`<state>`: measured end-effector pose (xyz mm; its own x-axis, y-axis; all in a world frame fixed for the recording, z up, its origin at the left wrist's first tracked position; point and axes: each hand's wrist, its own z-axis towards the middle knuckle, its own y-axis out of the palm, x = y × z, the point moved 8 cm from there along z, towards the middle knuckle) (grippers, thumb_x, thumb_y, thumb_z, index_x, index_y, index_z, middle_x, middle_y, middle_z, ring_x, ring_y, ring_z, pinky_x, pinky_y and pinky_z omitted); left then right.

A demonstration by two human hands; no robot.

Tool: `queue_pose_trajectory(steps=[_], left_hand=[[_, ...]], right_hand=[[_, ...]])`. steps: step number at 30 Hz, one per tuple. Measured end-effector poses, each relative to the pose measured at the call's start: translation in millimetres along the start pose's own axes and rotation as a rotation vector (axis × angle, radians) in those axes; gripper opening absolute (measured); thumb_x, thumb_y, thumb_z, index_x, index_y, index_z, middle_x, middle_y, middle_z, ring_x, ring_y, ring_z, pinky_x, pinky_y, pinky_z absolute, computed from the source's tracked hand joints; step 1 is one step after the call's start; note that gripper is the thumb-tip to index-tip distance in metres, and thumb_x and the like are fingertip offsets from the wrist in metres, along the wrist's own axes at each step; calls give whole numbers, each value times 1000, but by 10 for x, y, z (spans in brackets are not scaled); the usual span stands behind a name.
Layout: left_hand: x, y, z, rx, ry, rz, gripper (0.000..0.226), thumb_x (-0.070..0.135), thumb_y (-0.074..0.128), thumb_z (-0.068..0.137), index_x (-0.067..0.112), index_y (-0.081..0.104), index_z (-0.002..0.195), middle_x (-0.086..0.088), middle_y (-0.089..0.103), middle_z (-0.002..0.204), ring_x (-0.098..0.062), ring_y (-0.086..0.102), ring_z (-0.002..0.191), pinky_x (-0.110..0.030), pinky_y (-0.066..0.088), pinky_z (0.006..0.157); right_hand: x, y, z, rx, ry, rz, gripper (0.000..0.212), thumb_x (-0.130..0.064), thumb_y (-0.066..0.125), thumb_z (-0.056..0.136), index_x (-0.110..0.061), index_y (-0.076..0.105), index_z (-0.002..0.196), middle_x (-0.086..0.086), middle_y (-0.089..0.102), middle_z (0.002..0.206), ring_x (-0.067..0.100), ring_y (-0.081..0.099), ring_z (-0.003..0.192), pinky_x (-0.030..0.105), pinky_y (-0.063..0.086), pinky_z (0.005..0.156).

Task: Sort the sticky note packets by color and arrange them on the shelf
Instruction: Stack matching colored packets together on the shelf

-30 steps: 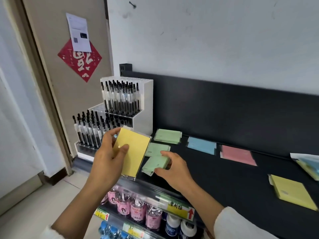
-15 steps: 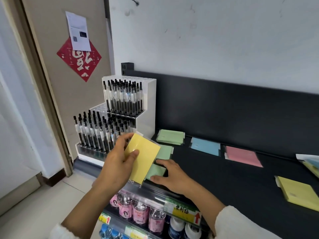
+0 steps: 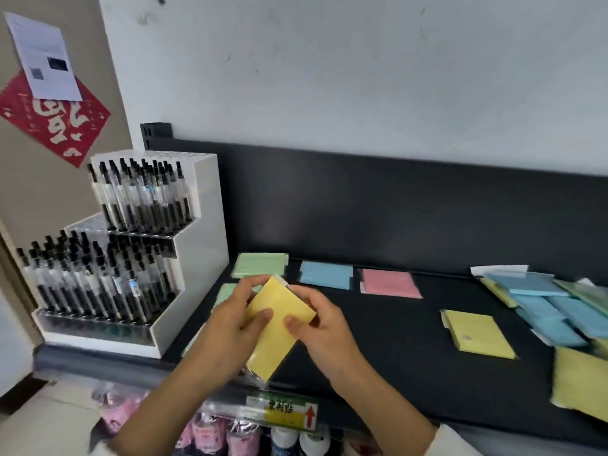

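A yellow sticky note packet [image 3: 278, 327] is held tilted above the front of the black shelf [image 3: 394, 357], gripped by both my left hand [image 3: 230, 324] and my right hand [image 3: 316, 327]. Behind my hands lie green packets [image 3: 260, 264], with another green one [image 3: 227, 292] partly hidden by my left hand. A blue packet [image 3: 325, 274] and a pink packet [image 3: 390, 283] lie in a row along the shelf's back. A single yellow packet [image 3: 478, 334] lies further right. A mixed heap of blue, green and yellow packets [image 3: 559, 311] sits at the right edge.
A white tiered pen display [image 3: 131, 251] full of black pens stands at the shelf's left end. The black back panel [image 3: 394, 209] rises behind the shelf. Below the front edge sit a price label [image 3: 286, 409] and bottles [image 3: 230, 436]. A door with a red decoration [image 3: 56, 120] is at left.
My right hand left the green packets on the shelf and came up to grip the yellow packet with my left hand. The view shifted right, showing the mixed heap.
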<state>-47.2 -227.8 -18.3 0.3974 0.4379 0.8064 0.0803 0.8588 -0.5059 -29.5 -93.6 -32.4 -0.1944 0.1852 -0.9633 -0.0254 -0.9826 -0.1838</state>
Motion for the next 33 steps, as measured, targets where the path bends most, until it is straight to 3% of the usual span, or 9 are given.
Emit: queue_pose_trajectory(steps=[4,6,9,12,18,22,25,30,33], left_hand=[[102,368,109,-113,39,52,41,32,55,90,56,36,117,22,54,107,1,55,92,-19,46,75],[166,469,152,-92,78,158,55,40,59,86,46,32,134,20,42,119,2,44,108,-18,38,92],[244,710,211,-128,105,236,86,54,68,72,36,23,142,20,29,124,-2,32,120,-21,31,102],[362,1044,234,-242,167,232,105,61,72,60,36,15,144,27,24,125,3,28,116,-18,30,97],[773,1541,344,-305,327,153,102,46,77,60,32,20,144,31,16,120,16,28,108,-1,32,83],[1056,1932,339,-334,413,275,105,48,73,60,36,9,143,29,14,122,2,26,117,-16,29,96],[1239,2100,469,-273,452,445,101,49,66,60,33,14,144,21,25,132,-8,30,122,-26,26,105],[1491,2316,966,-221,375,598,101,53,67,61,28,17,146,11,33,142,-15,30,128,-36,29,108],[1540,2594,1242,-254,285,702,94,43,70,67,27,19,145,8,35,144,-20,30,130,-39,29,105]], right_hand=[[101,-400,-106,134,52,-58,29,-5,67,82,-32,61,91,-12,64,88,-8,58,72,11,48,62],[129,-589,-155,216,70,-45,26,-5,67,81,-29,61,89,-10,65,86,-6,58,70,13,49,62],[175,-918,-249,353,113,-27,22,-7,68,81,-26,61,88,-8,66,88,3,60,76,28,53,72],[235,-1206,-354,453,157,-6,23,-6,68,80,-27,60,88,-8,66,90,9,61,81,34,54,76],[251,-1777,-582,565,170,4,24,-6,69,80,-24,59,93,-6,68,93,5,64,79,28,53,73],[300,-2178,-763,616,206,36,24,-5,69,80,-22,59,94,-2,67,93,10,63,80,30,55,69],[258,-2426,-742,499,260,11,24,-8,65,82,-24,59,99,-3,65,102,10,63,86,23,54,65],[-54,-3096,-586,351,276,-307,59,-25,66,82,-30,40,135,-13,48,127,5,49,113,22,42,86],[-112,-3651,-638,355,282,-327,60,-26,64,84,-30,38,137,-11,46,129,8,47,115,24,40,87]])
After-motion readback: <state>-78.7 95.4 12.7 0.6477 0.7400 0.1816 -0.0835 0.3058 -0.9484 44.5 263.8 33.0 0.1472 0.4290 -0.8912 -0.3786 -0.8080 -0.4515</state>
